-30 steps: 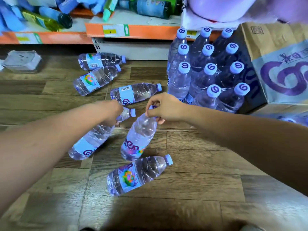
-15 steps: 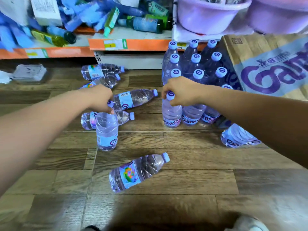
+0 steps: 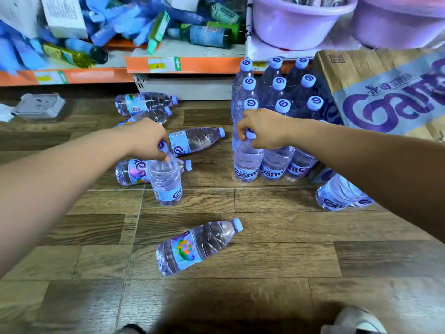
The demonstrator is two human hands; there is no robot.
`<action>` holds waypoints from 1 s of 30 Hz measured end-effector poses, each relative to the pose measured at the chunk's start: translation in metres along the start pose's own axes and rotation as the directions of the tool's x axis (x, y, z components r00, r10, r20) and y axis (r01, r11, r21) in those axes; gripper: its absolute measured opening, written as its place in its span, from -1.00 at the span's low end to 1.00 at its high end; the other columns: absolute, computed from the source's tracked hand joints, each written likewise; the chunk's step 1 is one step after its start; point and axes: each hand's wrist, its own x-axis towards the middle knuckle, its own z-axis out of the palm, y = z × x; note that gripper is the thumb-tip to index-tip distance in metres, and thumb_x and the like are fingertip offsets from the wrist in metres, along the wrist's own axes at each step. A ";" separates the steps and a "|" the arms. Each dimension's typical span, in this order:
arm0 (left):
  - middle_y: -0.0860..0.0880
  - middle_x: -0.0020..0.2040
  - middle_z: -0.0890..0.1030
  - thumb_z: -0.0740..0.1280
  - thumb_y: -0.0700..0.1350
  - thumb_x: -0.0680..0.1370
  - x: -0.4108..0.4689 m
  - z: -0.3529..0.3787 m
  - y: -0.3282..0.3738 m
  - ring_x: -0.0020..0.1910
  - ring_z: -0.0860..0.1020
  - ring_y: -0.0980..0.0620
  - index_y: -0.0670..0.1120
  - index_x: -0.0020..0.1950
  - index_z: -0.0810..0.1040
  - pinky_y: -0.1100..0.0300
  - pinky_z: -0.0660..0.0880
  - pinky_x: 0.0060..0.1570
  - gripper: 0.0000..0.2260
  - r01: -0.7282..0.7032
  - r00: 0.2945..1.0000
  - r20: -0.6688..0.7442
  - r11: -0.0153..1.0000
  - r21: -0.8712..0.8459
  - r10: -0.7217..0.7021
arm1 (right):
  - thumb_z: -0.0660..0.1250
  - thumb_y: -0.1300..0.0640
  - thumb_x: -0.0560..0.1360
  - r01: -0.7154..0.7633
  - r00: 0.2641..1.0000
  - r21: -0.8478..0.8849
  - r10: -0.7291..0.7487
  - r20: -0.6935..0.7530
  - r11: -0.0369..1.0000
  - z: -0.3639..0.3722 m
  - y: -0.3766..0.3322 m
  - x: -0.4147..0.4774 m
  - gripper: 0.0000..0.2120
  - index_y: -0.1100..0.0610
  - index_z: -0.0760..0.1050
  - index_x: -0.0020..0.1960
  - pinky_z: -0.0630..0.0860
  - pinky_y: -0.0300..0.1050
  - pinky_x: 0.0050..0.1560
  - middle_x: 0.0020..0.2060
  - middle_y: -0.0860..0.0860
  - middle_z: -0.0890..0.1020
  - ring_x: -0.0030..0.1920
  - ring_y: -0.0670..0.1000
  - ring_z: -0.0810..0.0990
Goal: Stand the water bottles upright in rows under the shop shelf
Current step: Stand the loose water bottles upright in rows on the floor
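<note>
My left hand [image 3: 147,138] grips the cap end of an upright water bottle [image 3: 166,184] standing alone on the wooden floor. My right hand [image 3: 262,131] is closed on the cap of another upright bottle [image 3: 248,160] at the front left corner of the standing rows [image 3: 279,97] under the orange shelf edge [image 3: 192,63]. Several bottles lie on their sides: one nearest me [image 3: 197,247], one behind my left hand's bottle [image 3: 132,171], one in the middle [image 3: 195,141], two near the shelf [image 3: 144,104]. Another lies under my right forearm [image 3: 342,194].
A printed cardboard box [image 3: 385,92] stands right of the rows. Lilac basins [image 3: 298,22] and jumbled goods [image 3: 120,27] fill the shelf above. A grey plastic tray [image 3: 38,107] lies on the floor at far left. My shoe [image 3: 356,321] shows at the bottom right.
Both hands lifted lying bottles upright. The right one now stands at the front of the rows; the left one stands alone on the floor. The camera moved closer.
</note>
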 end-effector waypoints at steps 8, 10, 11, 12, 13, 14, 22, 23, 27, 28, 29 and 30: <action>-0.10 -0.03 0.64 0.43 0.12 0.41 0.003 -0.002 0.006 -0.11 0.46 -0.05 -0.09 0.11 0.60 0.11 0.49 -0.05 -0.61 -0.027 0.999 -0.032 1.000 -0.009 0.027 | 0.18 0.42 0.38 0.038 0.999 -0.070 -0.039 -0.014 0.997 0.005 0.005 -0.001 -0.70 0.11 0.51 -0.04 0.35 -0.04 -0.18 -0.10 -0.04 0.35 -0.05 0.09 0.37; -0.09 -0.06 0.63 0.44 0.12 0.39 0.002 -0.002 0.008 -0.09 0.49 -0.07 -0.09 0.09 0.60 0.07 0.53 -0.01 -0.62 -0.032 0.999 -0.033 0.999 -0.025 0.031 | 0.18 0.41 0.39 0.025 0.999 -0.093 -0.027 -0.021 0.995 0.006 0.005 -0.001 -0.69 0.09 0.52 -0.01 0.34 -0.05 -0.19 -0.08 -0.03 0.37 0.02 0.12 0.42; -0.08 -0.09 0.62 0.45 0.11 0.39 0.002 -0.002 0.010 -0.09 0.50 -0.07 -0.08 0.08 0.61 0.03 0.54 -0.01 -0.63 -0.035 0.999 -0.037 0.999 -0.036 0.033 | 0.19 0.40 0.40 0.016 1.000 -0.098 -0.017 -0.010 0.995 0.005 0.004 -0.001 -0.67 0.08 0.53 0.02 0.36 -0.04 -0.18 -0.04 0.00 0.40 0.07 0.13 0.43; -0.07 -0.12 0.60 0.45 0.10 0.38 0.002 -0.002 0.012 -0.10 0.49 -0.06 -0.08 0.08 0.60 0.03 0.54 -0.02 -0.64 -0.039 0.998 -0.045 0.998 -0.048 0.037 | 0.19 0.38 0.41 0.015 1.000 -0.110 -0.015 0.004 0.994 0.002 0.002 -0.003 -0.66 0.07 0.53 0.06 0.40 -0.03 -0.15 0.02 0.02 0.43 0.12 0.14 0.44; -0.05 -0.15 0.57 0.45 0.08 0.38 0.001 -0.003 0.015 -0.11 0.47 -0.05 -0.08 0.08 0.60 0.06 0.53 -0.05 -0.64 -0.042 0.998 -0.051 0.997 -0.060 0.039 | 0.21 0.35 0.42 0.026 1.000 -0.139 -0.026 0.005 0.990 -0.001 -0.002 -0.004 -0.66 0.06 0.53 0.10 0.45 -0.01 -0.10 0.09 0.04 0.45 0.15 0.14 0.42; -0.05 -0.17 0.54 0.46 0.07 0.39 0.000 -0.004 0.018 -0.12 0.45 -0.05 -0.09 0.09 0.59 0.10 0.50 -0.09 -0.64 -0.046 0.997 -0.058 0.996 -0.071 0.041 | 0.22 0.31 0.43 0.051 0.998 -0.183 -0.055 -0.015 0.982 -0.004 -0.009 -0.006 -0.66 0.04 0.51 0.14 0.47 0.02 -0.02 0.14 0.04 0.45 0.18 0.14 0.40; -0.05 -0.20 0.51 0.47 0.01 0.38 0.001 -0.015 0.034 -0.15 0.46 -0.06 -0.15 -0.04 0.55 0.20 0.34 -0.29 -0.70 -0.099 0.985 -0.157 0.981 -0.166 0.073 | 0.40 0.18 0.41 0.217 0.917 0.039 -0.218 0.333 0.975 0.074 -0.076 -0.014 -0.58 0.11 0.44 0.25 0.50 -0.02 0.11 0.15 0.09 0.52 0.17 0.12 0.51; -0.05 -0.20 0.51 0.47 0.02 0.38 0.002 -0.015 0.035 -0.15 0.46 -0.05 -0.15 -0.05 0.56 0.20 0.36 -0.22 -0.70 -0.111 0.981 -0.174 0.979 -0.173 0.080 | 0.44 0.15 0.40 0.209 0.888 0.040 -0.207 0.410 0.977 0.090 -0.080 -0.015 -0.50 0.13 0.40 0.30 0.50 -0.03 0.11 0.17 0.12 0.52 0.17 0.15 0.51; -0.01 -0.22 0.54 0.48 0.01 0.35 0.002 -0.014 0.032 -0.16 0.49 -0.04 -0.11 -0.09 0.58 0.19 0.39 -0.18 -0.74 -0.139 0.964 -0.254 0.958 -0.252 0.074 | 0.47 0.10 0.39 0.171 0.890 0.027 -0.167 0.425 0.985 0.141 -0.089 -0.020 -0.43 0.13 0.32 0.31 0.45 -0.09 -0.07 0.20 0.13 0.48 0.17 0.18 0.52; -0.01 -0.22 0.54 0.49 0.00 0.35 0.002 -0.013 0.030 -0.16 0.50 -0.03 -0.11 -0.09 0.59 0.20 0.40 -0.19 -0.76 -0.141 0.961 -0.269 0.949 -0.283 0.062 | 0.46 0.11 0.40 0.160 0.907 0.020 -0.155 0.391 0.987 0.148 -0.089 -0.020 -0.46 0.13 0.31 0.29 0.45 -0.09 -0.09 0.20 0.13 0.48 0.17 0.18 0.53; -0.01 -0.22 0.55 0.49 -0.01 0.35 0.002 -0.013 0.028 -0.17 0.50 -0.03 -0.10 -0.10 0.59 0.21 0.39 -0.19 -0.77 -0.139 0.959 -0.281 0.939 -0.316 0.048 | 0.46 0.10 0.40 0.143 0.913 0.020 -0.140 0.384 0.990 0.152 -0.087 -0.019 -0.46 0.13 0.29 0.28 0.48 -0.07 -0.05 0.20 0.13 0.47 0.17 0.19 0.53; -0.02 -0.21 0.56 0.49 -0.02 0.35 0.002 -0.014 0.027 -0.18 0.50 -0.02 -0.10 -0.10 0.60 0.21 0.39 -0.19 -0.77 -0.135 0.956 -0.290 0.928 -0.348 0.030 | 0.47 0.08 0.38 0.126 0.908 0.031 -0.128 0.399 0.992 0.155 -0.083 -0.020 -0.41 0.13 0.26 0.30 0.50 -0.04 0.01 0.22 0.14 0.46 0.17 0.19 0.53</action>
